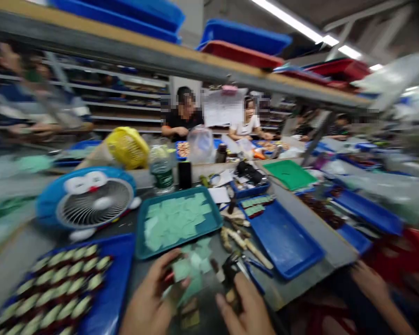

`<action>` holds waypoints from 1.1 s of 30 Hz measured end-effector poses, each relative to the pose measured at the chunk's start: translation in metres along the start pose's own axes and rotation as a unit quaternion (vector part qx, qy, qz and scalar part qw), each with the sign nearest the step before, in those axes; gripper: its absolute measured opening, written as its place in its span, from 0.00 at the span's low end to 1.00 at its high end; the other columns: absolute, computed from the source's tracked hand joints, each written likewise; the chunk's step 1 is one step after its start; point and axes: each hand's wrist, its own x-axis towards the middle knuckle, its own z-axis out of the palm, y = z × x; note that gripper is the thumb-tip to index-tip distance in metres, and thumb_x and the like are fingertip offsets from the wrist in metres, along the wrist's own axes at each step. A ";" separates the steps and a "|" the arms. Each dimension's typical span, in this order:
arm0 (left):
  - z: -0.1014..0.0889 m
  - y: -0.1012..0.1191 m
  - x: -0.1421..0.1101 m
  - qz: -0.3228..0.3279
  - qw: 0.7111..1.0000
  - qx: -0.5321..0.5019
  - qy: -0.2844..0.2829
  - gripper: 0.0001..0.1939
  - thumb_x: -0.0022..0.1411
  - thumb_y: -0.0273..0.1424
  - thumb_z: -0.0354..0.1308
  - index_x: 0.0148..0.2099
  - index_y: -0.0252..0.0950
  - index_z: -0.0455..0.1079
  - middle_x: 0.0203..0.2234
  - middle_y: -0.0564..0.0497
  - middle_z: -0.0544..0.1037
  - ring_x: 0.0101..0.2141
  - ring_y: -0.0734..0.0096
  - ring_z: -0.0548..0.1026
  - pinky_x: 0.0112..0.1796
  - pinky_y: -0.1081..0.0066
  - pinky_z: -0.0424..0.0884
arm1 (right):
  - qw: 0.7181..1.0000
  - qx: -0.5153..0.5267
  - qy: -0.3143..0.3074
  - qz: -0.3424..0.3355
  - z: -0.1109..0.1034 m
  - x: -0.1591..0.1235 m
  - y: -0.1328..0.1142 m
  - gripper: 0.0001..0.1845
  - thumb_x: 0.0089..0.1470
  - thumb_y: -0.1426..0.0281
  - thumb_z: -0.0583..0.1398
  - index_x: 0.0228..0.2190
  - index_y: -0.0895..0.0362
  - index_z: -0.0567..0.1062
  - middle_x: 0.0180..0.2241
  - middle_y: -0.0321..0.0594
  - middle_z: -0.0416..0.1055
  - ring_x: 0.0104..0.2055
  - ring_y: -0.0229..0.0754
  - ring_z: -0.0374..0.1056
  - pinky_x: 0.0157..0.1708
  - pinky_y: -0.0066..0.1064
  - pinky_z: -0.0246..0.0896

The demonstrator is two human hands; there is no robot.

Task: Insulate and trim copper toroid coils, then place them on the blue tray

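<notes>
My left hand (153, 293) pinches a pale green paper square (181, 270) at the near edge of the bench. More loose green squares (199, 256) lie scattered just beyond it, and a teal tray (167, 253) full of them sits farther ahead. My right hand (242, 307) is close by, its fingers at a small black tool (230, 270) with blue handles. Motion blur hides what those fingers grip. Pale tan strips (240, 242) lie just past it. Left of my hands, a blue tray (120, 279) carries rows of cream-and-brown oval pieces.
A blue tray (282, 242) stands to the right, with a co-worker's hand (370, 284) beyond it. A blue-and-white cartoon fan (94, 204), water bottle (161, 170), yellow basket (125, 148) and green mat (289, 174) fill the bench. A low shelf (160, 56) crosses overhead; co-workers sit beyond.
</notes>
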 end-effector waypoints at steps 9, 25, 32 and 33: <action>-0.008 -0.001 -0.014 0.288 0.929 0.215 0.086 0.17 0.62 0.27 0.61 0.53 0.42 0.69 0.46 0.48 0.84 0.43 0.62 0.84 0.43 0.68 0.80 | 0.975 0.134 0.177 -0.023 0.106 -0.013 -0.055 0.20 0.64 0.56 0.58 0.53 0.52 0.72 0.44 0.47 0.76 0.47 0.52 0.74 0.46 0.38 0.72; -0.004 0.009 -0.018 0.317 0.923 0.181 0.121 0.15 0.63 0.32 0.66 0.51 0.43 0.71 0.37 0.52 0.84 0.33 0.68 0.84 0.36 0.75 0.79 | 0.965 0.062 0.226 -0.114 0.087 -0.001 -0.045 0.24 0.63 0.65 0.60 0.59 0.55 0.67 0.47 0.50 0.73 0.46 0.50 0.74 0.44 0.37 0.73; -0.005 0.007 -0.018 0.346 0.915 0.186 0.093 0.16 0.62 0.28 0.65 0.51 0.42 0.70 0.45 0.48 0.85 0.41 0.65 0.85 0.39 0.76 0.80 | 0.964 0.055 0.208 -0.154 0.080 0.000 -0.042 0.24 0.62 0.69 0.61 0.59 0.55 0.67 0.48 0.50 0.74 0.46 0.50 0.74 0.44 0.38 0.74; -0.005 0.006 -0.018 0.351 0.914 0.184 0.089 0.16 0.62 0.27 0.64 0.52 0.42 0.70 0.47 0.48 0.85 0.42 0.65 0.85 0.40 0.76 0.80 | 0.963 0.050 0.203 -0.168 0.080 0.000 -0.042 0.24 0.62 0.69 0.61 0.58 0.55 0.67 0.48 0.50 0.74 0.46 0.49 0.74 0.44 0.37 0.74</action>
